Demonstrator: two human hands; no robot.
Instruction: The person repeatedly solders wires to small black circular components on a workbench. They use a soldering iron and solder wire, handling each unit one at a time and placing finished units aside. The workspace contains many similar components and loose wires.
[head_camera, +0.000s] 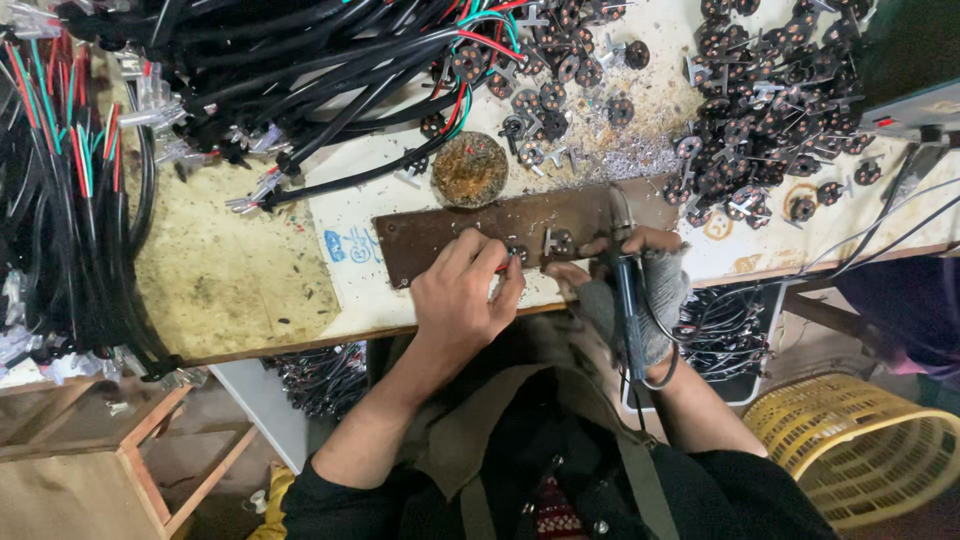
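1. Plug inserts (537, 247), small round black discs with copper pins, sit on the brown work plate (440, 235) near the front edge of the desk (240, 280); two are clearly there, between the hands.
2. Left hand (462, 295) is curled narrow, fingertips pinching a thin red wire end at the left insert.
3. Right hand (650, 290), in a grey fingerless glove, is closed around one soldering iron (625, 275), tip pointing toward the back of the plate.
4. Handling, as I judge it: the inserts look light, stiff and easily knocked askew; best held by the disc rim, away from the pins. The iron is rigid and belongs in the fist by its dark handle only.
5. One round rusty tin (469, 169) stands just behind the plate.
6. Loose inserts (770, 110) heap toward the back right corner, too many to count; black cables (300, 70) with coloured cores pile at the back left, likewise uncountable.
7. One yellow basket (860, 450) stands below the desk's right end.
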